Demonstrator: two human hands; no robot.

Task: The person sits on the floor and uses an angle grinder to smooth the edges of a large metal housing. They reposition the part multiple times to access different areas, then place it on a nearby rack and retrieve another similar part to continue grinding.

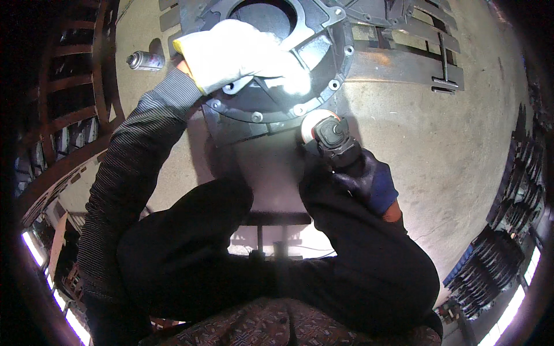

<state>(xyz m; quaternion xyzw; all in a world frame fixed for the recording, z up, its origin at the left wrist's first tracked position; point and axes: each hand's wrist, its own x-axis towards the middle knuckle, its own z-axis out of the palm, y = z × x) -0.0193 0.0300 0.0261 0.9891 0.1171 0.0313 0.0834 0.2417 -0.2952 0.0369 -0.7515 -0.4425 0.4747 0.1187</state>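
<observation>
A large round metal housing [257, 116] with bolt holes around its flange and a big round opening lies in front of me. My left hand [236, 55], in a white glove with yellow trim, rests on its left side, reaching over the inner ribs. Glare washes out the fingers, so their grip is unclear. Low by my right knee, my right hand [360, 176], in a dark glove with a blue cuff, is wrapped round an angle grinder [334, 135]. Its disc [314, 124] faces the housing's near rim, and I cannot tell whether they touch.
A spray can [145, 61] lies on the concrete floor left of the housing. Slats [398, 64] extend under and beside it, with a T-shaped metal bar [444, 63] on the right. Racks of dark parts [496, 259] line the right edge; a brown metal frame [69, 81] stands at left.
</observation>
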